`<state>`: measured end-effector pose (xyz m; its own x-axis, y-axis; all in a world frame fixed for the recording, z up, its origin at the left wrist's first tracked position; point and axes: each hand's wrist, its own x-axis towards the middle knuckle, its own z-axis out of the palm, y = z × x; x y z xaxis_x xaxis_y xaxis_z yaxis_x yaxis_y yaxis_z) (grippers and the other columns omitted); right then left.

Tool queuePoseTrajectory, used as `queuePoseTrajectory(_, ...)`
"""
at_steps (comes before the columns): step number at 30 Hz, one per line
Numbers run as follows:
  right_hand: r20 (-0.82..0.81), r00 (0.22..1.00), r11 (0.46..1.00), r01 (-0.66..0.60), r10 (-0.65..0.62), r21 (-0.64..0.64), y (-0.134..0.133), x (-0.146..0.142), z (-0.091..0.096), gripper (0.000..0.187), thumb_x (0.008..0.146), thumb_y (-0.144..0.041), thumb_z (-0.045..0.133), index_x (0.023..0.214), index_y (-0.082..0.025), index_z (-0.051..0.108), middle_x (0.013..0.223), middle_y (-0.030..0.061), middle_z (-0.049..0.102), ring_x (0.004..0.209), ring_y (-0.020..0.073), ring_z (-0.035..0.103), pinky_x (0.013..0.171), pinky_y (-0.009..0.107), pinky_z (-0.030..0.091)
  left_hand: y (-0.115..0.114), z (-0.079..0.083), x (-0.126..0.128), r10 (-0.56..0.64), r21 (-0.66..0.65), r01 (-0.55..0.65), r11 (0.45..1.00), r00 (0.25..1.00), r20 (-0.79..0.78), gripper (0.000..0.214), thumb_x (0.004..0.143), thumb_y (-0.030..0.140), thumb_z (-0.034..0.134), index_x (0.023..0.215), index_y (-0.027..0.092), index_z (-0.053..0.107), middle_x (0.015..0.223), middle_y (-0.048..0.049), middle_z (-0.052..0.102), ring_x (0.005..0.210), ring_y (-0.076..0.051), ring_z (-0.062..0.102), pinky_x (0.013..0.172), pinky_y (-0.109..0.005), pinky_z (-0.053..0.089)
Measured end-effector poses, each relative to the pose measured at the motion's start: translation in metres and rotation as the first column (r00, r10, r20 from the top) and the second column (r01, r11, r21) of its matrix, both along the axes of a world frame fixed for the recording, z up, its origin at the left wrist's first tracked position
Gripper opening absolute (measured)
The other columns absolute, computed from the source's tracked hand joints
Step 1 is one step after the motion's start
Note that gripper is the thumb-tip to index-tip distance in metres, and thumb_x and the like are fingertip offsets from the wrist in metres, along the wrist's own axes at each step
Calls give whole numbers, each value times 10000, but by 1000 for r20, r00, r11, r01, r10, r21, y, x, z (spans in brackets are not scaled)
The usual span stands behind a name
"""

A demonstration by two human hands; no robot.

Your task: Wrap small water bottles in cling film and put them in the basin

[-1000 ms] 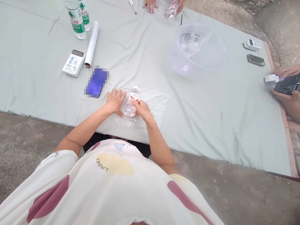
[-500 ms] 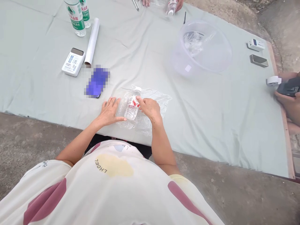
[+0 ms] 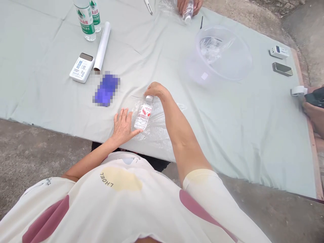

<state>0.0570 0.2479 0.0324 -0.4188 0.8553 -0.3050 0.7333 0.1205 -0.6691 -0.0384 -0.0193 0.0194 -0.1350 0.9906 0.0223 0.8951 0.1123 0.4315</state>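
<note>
A small clear water bottle [image 3: 143, 116] with a red label and white cap lies on a sheet of clear plastic film [image 3: 158, 126] near the table's front edge. My left hand [image 3: 122, 126] rests flat on the cloth just left of the bottle, fingers spread, thumb touching its lower end. My right hand [image 3: 155, 90] is beyond the bottle's cap, fingers curled down onto the far edge of the film.
A pale green cloth [image 3: 240, 135] covers the table. At the back left stand two green-labelled bottles [image 3: 87, 18], a white roll [image 3: 102, 46], a white device [image 3: 81, 67] and a blurred purple object [image 3: 106, 89]. A clear basin [image 3: 222, 54] sits at the right. Other people's hands [image 3: 188, 6] show at the far and right edges.
My right hand has left the bottle's side and reached forward past its cap to the film's far edge. My left hand has slid back a little towards me.
</note>
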Motion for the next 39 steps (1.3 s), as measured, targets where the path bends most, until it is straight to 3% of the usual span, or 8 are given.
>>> queuePoseTrajectory(3,109,993,999,38,-42,38,3,-5,10,246,702,-113,753,593,-176,542,660,11,490,771,195,568,810,416,491,-6,-5,-4,40,3,-39,999,999,-16,816,807,596,714,1398,78,495,1550,-303,399,1510,-428,282,1184,-601,241)
queuePoseTrajectory(11,-246,967,998,64,-61,6,-1,17,-2,153,788,-170,713,710,-170,581,721,6,582,657,135,610,677,309,526,-28,-13,-11,37,-8,-37,999,999,9,112,890,285,647,903,179,680,1471,-189,549,1485,-395,358,1144,-615,319)
queuePoseTrajectory(24,-508,803,929,147,-312,-339,-19,56,-7,112,812,-89,666,742,-147,600,766,11,666,720,97,675,613,184,491,-19,-29,13,-288,437,223,871,954,85,237,974,122,459,833,206,631,1228,-101,728,1279,-217,629,1043,-408,576)
queuePoseTrajectory(29,-470,809,930,248,-353,-272,-16,69,-13,141,771,-17,604,791,-156,593,831,21,672,712,113,668,668,238,504,-16,-33,15,-377,441,324,837,926,35,248,981,103,460,833,208,628,1187,-86,750,1317,-224,597,1092,-467,542)
queuePoseTrajectory(32,-405,833,923,374,-378,-93,-13,73,-5,129,828,-54,550,855,-167,605,940,33,678,754,123,651,760,290,513,-16,-34,17,-414,402,369,838,910,29,237,984,114,467,853,216,637,1216,-84,741,1349,-233,567,1105,-507,522)
queuePoseTrajectory(34,-385,879,930,349,-282,115,-20,70,5,106,896,-139,539,922,-183,632,1022,43,686,859,155,649,861,331,504,-16,-34,18,-424,388,387,837,906,10,229,980,118,473,869,223,644,1228,-82,737,1354,-238,563,1105,-521,519)
queuePoseTrajectory(36,-335,942,934,137,-20,330,-38,60,16,162,965,-275,524,994,-203,666,1105,57,694,1025,202,634,982,372,466,-15,-33,19,-420,383,389,838,908,-4,234,973,114,473,877,230,652,1221,-79,740,1343,-240,575,1096,-528,523)
queuePoseTrajectory(39,-98,901,788,-311,422,531,-77,36,25,330,998,-477,498,1052,-228,707,1278,77,664,1294,271,524,1136,464,347,-13,-32,21,-411,381,387,839,911,-21,248,960,104,470,854,232,655,1209,-71,746,1314,-247,600,1080,-534,528)
